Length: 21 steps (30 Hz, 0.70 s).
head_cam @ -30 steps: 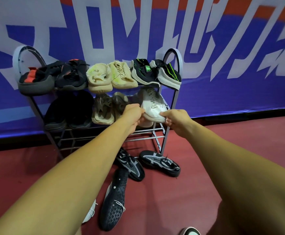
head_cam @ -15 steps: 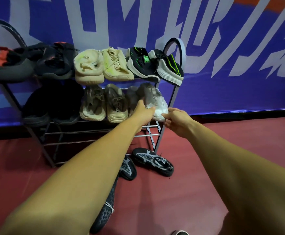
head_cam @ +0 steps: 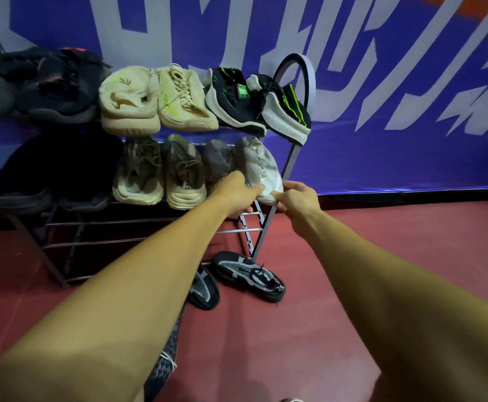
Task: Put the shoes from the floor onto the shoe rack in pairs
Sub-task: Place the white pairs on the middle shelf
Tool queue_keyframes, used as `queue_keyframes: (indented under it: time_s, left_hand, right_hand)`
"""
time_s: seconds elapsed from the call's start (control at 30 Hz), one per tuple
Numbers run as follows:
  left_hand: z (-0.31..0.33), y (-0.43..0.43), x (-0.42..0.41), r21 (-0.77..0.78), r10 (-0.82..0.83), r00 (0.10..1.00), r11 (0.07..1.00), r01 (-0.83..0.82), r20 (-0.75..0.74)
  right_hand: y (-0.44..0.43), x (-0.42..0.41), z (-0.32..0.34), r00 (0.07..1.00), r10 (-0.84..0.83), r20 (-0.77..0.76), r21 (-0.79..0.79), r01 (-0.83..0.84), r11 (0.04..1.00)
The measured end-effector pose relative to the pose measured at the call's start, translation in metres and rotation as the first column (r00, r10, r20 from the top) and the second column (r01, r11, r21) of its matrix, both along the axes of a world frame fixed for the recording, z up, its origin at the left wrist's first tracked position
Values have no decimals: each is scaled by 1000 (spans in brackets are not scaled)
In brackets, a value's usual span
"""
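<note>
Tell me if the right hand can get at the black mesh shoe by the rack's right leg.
Probably yes. The black mesh shoe lies uncovered on the floor below the right hand, nothing between them; the hand must first let go of the white sneaker.

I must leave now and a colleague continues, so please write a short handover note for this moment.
Right hand pinches the toe of the white shoe on the middle shelf, right end.
Left hand is at the toe beside it; grip hidden.
Done: top and middle shelves of the rack hold pairs.
To do: two black mesh shoes and a dark shoe lie on the floor.
</note>
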<state>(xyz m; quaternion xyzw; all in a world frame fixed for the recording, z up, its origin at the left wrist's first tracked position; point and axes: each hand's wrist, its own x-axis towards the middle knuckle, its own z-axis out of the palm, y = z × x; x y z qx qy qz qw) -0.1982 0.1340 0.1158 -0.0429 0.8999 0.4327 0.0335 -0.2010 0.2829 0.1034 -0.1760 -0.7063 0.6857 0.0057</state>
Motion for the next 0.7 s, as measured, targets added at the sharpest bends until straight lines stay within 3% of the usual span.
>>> queue_keyframes:
  time_s: [0.2, 0.3, 0.43, 0.53, 0.7]
  left_hand:
    - [2, 4, 4, -68, -114, 993, 991, 116, 37]
    - [2, 5, 5, -266, -106, 994, 958, 105, 13]
    - [-3, 6, 3, -408, -48, 999, 912, 39, -10]
    - [-6, 7, 6, -414, -44, 999, 910, 28, -29]
    - [0, -6, 13, -281, -123, 992, 951, 126, 28]
  right_hand:
    - [-8, -6, -2, 984, -179, -10, 343, 172, 923]
    - [-21, -4, 0, 984, -172, 36, 472, 135, 871]
    - [-32, 4, -2, 991, -71, 111, 391, 22, 920]
    - [-28, 9, -2, 990, -43, 136, 330, -4, 944]
    - [-20, 15, 8, 988, 82, 132, 515, -139, 846]
